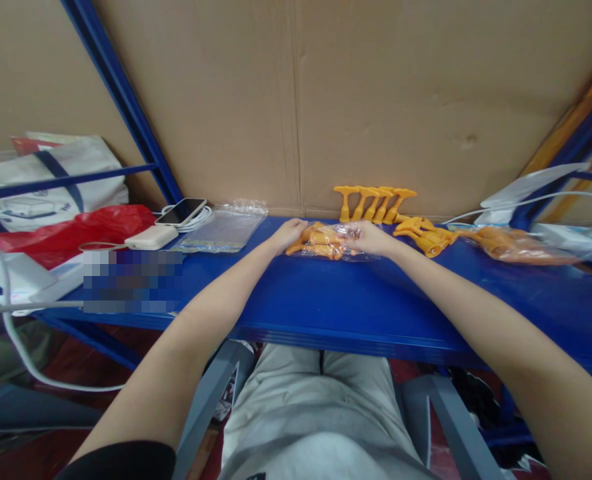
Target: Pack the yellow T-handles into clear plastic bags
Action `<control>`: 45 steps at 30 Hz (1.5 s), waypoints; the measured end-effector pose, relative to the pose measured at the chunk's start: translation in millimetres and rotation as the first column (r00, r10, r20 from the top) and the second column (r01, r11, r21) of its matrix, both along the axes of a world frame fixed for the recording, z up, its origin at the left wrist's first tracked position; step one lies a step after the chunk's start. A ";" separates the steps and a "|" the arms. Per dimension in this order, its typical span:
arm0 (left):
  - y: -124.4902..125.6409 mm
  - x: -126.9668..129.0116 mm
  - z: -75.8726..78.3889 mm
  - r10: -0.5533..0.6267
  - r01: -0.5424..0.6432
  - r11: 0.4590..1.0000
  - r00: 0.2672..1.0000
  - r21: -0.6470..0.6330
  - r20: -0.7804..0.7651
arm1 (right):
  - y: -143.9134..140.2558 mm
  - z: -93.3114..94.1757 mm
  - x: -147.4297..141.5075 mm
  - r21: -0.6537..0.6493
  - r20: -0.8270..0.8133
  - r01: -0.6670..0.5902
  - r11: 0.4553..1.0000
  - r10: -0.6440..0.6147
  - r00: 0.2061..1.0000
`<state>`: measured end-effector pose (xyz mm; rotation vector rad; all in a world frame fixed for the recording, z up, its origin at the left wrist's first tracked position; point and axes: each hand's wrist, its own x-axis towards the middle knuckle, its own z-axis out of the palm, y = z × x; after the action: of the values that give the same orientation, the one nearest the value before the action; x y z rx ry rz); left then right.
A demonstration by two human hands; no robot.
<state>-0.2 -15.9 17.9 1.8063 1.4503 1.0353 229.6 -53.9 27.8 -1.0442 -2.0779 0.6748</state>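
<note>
A clear plastic bag (pixel 349 248) with several yellow-orange plastic pieces (pixel 323 241) lies on the blue table at the middle. My left hand (pixel 290 235) is closed at the bag's left end, against the orange pieces. At the other end, my right hand (pixel 369 236) grips the crinkled film, its fingertips partly hidden by it. Just behind and to the right, several T-shaped orange plastic pieces (pixel 376 203) stand upright in a row. More loose orange pieces (pixel 429 237) lie in a pile beside my right forearm.
A filled bag of orange pieces (pixel 519 245) lies farther right. On the left are a stack of flat clear bags (pixel 223 227), a phone (pixel 182 212) on a coiled white cable, a cream power bank (pixel 151 237) and a red plastic bag (pixel 96 227). Cardboard (pixel 296 100) closes off the back.
</note>
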 end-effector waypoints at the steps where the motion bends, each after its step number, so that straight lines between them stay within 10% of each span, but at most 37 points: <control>1: 1.0 -0.3 -0.8 -0.002 0.002 1.000 1.000 0.003 -0.001 | -0.6 0.7 -0.2 0.001 0.002 -0.016 1.000 0.016 1.000; 18: 2.5 1.0 -3.5 -0.074 0.073 0.997 0.995 0.022 0.064 | 2.3 -7.5 -7.8 -0.129 -0.207 -0.005 0.992 -0.022 0.978; 28: 16.4 -4.8 -12.0 -0.079 0.088 0.991 0.993 0.099 -0.086 | -3.1 7.0 -5.5 -0.136 -0.062 0.421 0.897 -0.432 0.900; 34: 15.9 -4.9 -12.2 -0.100 0.123 0.981 0.984 0.151 -0.149 | -12.6 20.4 -0.4 -0.590 -0.075 0.197 0.783 -0.295 0.952; 45: 11.6 -7.5 -6.6 -0.064 0.076 0.985 0.994 0.153 -0.084 | -18.1 17.0 -8.7 -0.617 -0.041 0.186 0.765 -0.267 0.963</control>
<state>-7.6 -4.4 11.3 2.0151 1.3741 1.0786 220.9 -72.0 44.8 -1.5308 -1.6009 1.2992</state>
